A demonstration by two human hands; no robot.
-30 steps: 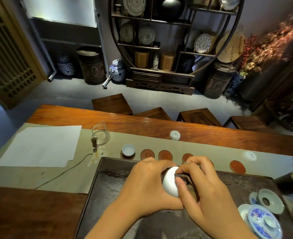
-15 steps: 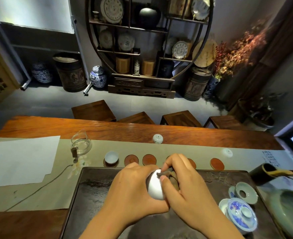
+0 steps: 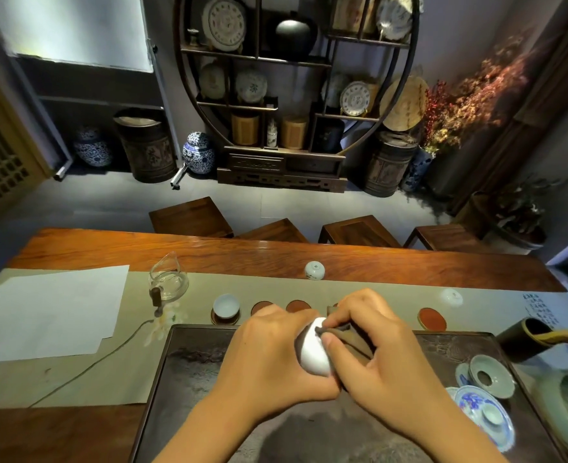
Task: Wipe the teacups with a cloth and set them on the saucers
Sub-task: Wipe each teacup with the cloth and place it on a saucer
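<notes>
A white teacup [image 3: 314,352] was held above the dark tray [image 3: 202,365], gripped in the left hand [image 3: 269,355]. The right hand [image 3: 379,359] pinched a brown cloth [image 3: 349,339] against its rim. Another cup [image 3: 225,305] sat on a saucer [image 3: 225,319] on the counter [image 3: 109,248], beside bare saucers [image 3: 431,319].

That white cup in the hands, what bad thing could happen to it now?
The white cup is held in the air over the dark tea tray, gripped only by the left hand while the right hand rubs it with the brown cloth. If the rubbing pushes too hard, it might slip and chip on the tray. Also, both hands hide some of the saucers, so setting it down could miss.
</notes>
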